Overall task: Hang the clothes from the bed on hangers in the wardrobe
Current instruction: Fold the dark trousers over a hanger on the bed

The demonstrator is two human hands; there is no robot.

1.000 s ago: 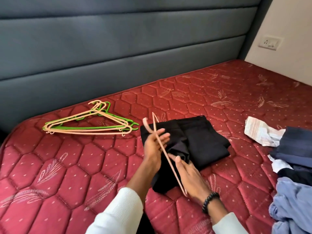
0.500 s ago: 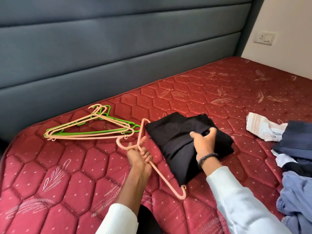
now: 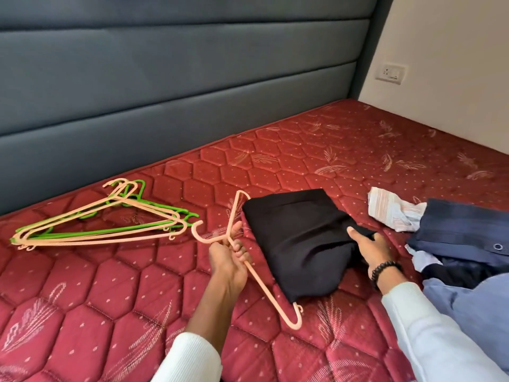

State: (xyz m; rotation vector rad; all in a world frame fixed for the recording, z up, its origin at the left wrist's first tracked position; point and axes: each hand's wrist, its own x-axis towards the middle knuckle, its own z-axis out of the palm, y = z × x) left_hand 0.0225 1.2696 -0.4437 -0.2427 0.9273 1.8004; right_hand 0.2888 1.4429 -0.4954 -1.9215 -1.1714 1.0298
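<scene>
Black folded garment [image 3: 297, 238] lies on the bed [image 3: 358, 150] between the hands, long axis running near-left to far-right, right hand [image 3: 370, 245] gripping its right edge, left hand [image 3: 230, 257] clenched round peach hanger [image 3: 248, 257] just beside its left edge

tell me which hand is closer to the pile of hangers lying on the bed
Left. The left hand grips a peach hanger just right of the pile of hangers. The right hand is farther right, gripping the folded black garment.
</scene>
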